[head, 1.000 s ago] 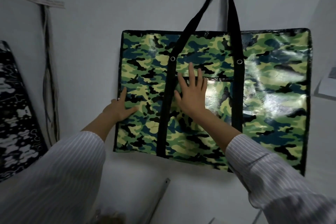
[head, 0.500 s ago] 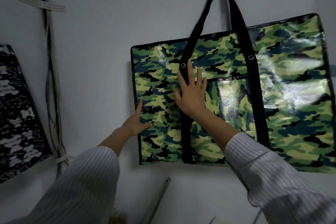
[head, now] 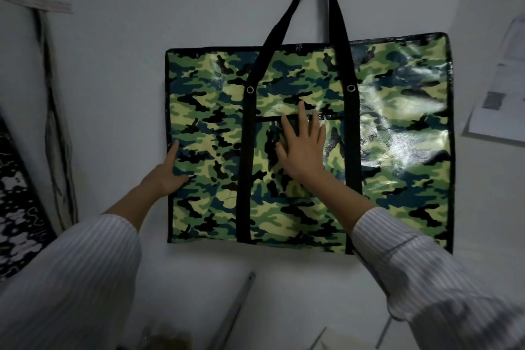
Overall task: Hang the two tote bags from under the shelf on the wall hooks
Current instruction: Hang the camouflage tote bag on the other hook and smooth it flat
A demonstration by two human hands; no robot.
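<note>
A large glossy green camouflage tote bag (head: 397,128) hangs flat against the white wall by its black straps (head: 338,8), which run up to a hook hidden at the top edge. My right hand (head: 302,148) lies flat on the bag's front pocket, fingers spread. My left hand (head: 170,176) holds the bag's left edge, thumb on the front and fingers behind it. A second bag with a black-and-white pattern (head: 17,213) shows at the far left edge, partly cut off.
Dark cables (head: 54,111) run down the wall at the left, held by a strip of tape (head: 39,3). White papers (head: 500,94) are stuck on the wall at the right. A thin metal rod (head: 241,301) shows below the bag.
The camouflage bag was tilted half a second ago and now hangs level. My right hand slid from the left strap onto the pocket. My left hand stayed at the left edge.
</note>
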